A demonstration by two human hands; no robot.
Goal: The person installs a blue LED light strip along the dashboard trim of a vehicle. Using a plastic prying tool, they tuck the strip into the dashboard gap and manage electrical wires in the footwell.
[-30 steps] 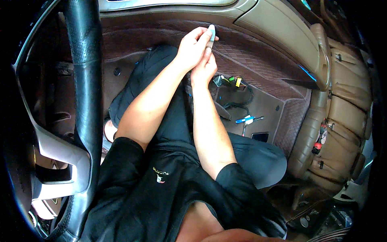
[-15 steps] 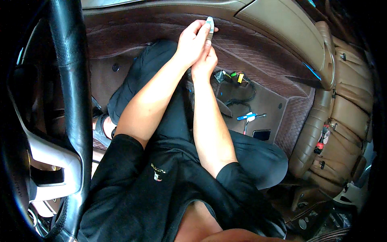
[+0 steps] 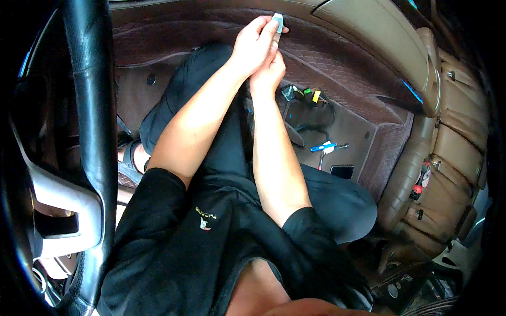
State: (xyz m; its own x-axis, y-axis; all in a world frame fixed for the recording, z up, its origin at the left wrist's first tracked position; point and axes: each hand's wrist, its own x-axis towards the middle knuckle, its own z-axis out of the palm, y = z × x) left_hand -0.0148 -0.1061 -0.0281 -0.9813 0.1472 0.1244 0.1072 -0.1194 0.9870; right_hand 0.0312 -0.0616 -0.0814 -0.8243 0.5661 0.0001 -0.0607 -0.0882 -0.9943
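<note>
2 hands (image 3: 263, 50), flat grey tool (image 3: 277, 22), quilted brown trim (image 3: 337, 63)

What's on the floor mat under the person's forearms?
On the brown floor mat lie coloured connectors, black wires and a blue-handled tool. Whatever lies beneath the legs is hidden.

Steering wheel (image 3: 92, 131), black rim with a silver spoke, fills the left of the frame. Quilted brown floor mat (image 3: 174, 37) across the top. Right of centre, on the grey floor: loose connectors (image 3: 303, 95), green and yellow, with black wires; below them a blue-handled tool (image 3: 324, 148); just below that a dark phone (image 3: 342, 171). Tan seat (image 3: 453, 152) at the right edge.
</note>
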